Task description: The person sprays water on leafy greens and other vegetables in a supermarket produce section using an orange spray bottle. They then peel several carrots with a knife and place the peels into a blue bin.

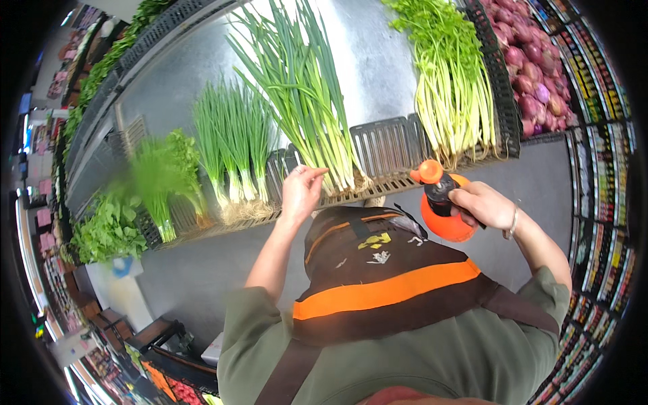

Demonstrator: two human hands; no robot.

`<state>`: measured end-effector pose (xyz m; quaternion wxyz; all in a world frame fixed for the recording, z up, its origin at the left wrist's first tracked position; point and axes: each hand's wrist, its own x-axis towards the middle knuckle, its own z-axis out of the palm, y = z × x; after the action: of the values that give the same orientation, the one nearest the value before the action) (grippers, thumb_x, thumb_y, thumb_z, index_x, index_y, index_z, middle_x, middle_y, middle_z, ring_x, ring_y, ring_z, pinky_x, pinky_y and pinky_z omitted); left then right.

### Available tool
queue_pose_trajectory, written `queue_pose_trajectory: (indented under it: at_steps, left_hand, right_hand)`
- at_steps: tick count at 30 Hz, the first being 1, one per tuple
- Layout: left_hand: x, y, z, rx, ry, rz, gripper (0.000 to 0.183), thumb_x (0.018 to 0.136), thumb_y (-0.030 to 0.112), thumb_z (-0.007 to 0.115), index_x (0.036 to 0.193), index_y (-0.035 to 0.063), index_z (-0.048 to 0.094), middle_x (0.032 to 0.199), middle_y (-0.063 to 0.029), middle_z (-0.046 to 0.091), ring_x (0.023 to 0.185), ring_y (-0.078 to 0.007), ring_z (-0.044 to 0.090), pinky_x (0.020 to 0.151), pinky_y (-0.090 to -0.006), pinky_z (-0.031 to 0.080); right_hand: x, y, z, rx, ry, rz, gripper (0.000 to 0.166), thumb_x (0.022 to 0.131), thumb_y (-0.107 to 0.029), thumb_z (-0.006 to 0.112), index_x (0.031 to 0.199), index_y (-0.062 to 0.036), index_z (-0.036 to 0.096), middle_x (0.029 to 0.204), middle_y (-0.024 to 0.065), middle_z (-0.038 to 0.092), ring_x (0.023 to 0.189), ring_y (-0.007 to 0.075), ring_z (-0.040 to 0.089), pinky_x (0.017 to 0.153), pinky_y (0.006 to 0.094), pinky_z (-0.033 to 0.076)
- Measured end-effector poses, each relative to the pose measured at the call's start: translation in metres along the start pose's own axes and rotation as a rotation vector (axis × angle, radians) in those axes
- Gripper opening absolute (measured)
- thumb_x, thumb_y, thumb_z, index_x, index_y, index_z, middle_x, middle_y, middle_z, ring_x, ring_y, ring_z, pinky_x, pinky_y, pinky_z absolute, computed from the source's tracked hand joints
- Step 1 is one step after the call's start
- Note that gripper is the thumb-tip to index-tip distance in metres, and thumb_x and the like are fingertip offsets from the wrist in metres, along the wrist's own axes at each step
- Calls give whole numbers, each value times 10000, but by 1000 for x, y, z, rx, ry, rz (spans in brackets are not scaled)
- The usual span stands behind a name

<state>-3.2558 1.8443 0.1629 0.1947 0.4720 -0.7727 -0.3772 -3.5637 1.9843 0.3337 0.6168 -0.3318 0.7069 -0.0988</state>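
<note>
My right hand [481, 205] is wrapped around the black handle of an orange pump spray bottle [448, 223], held in front of the shelf edge. The bottle's round orange pump knob points up towards me. My left hand [302, 190] is by the root end of a pile of large green onions [314, 121], with its fingers bent and the index finger reaching over the lower stalks. Whether those fingertips touch or pinch a stalk is hidden. Left of that hand stand tied bunches of thin scallions [235, 147] with pale roots.
Celery [453, 96] lies to the right in the display, beside a crate of red onions [536, 76]. A black slatted rail [395, 185] runs along the front edge. Coriander [185, 162] and leafy greens [109, 228] are at the left. Bottle-filled shelves [605, 167] line the right side.
</note>
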Motion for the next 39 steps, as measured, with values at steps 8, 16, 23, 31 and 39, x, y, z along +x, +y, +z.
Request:
queue_pose_trajectory:
  at_steps: [8, 16, 23, 31, 39]
  left_hand:
    - [-26, -8, 56, 267, 338, -19, 167, 786, 56, 572, 919, 57, 672, 831, -115, 589, 789, -296, 583, 714, -383, 478]
    - [-55, -41, 85, 244, 420, -72, 100, 812, 116, 612, 892, 90, 666, 887, -102, 615, 864, -295, 586, 740, -400, 474]
    - [-50, -49, 88, 243, 503, -100, 79, 817, 181, 634, 867, 140, 681, 848, -73, 632, 802, -276, 611, 695, -389, 485]
    - [-50, -43, 82, 354, 492, -73, 82, 820, 236, 637, 814, 156, 657, 771, -49, 628, 708, -269, 615, 609, -387, 479]
    - [-45, -50, 85, 330, 558, -21, 107, 800, 258, 662, 768, 157, 654, 737, -44, 618, 669, -264, 606, 564, -391, 457]
  right_hand:
    - [-12, -75, -60, 61, 50, -299, 416, 914, -356, 440, 757, 5, 574, 510, -16, 448, 446, 86, 436, 452, 246, 364]
    - [64, -170, -93, 291, 57, -459, 257, 910, -288, 448, 915, -45, 529, 559, -25, 467, 422, 77, 387, 417, 252, 375]
    - [93, -215, -86, 321, 112, -439, 260, 894, -328, 459, 819, -84, 508, 508, -40, 434, 399, 101, 393, 421, 290, 384]
    - [113, -247, -98, -30, -109, -239, 230, 872, -295, 468, 954, -81, 489, 597, 1, 470, 423, 106, 381, 465, 352, 401]
    - [147, -252, -113, 271, 102, -387, 273, 921, -381, 407, 857, -128, 489, 547, -66, 432, 427, 65, 372, 455, 286, 369]
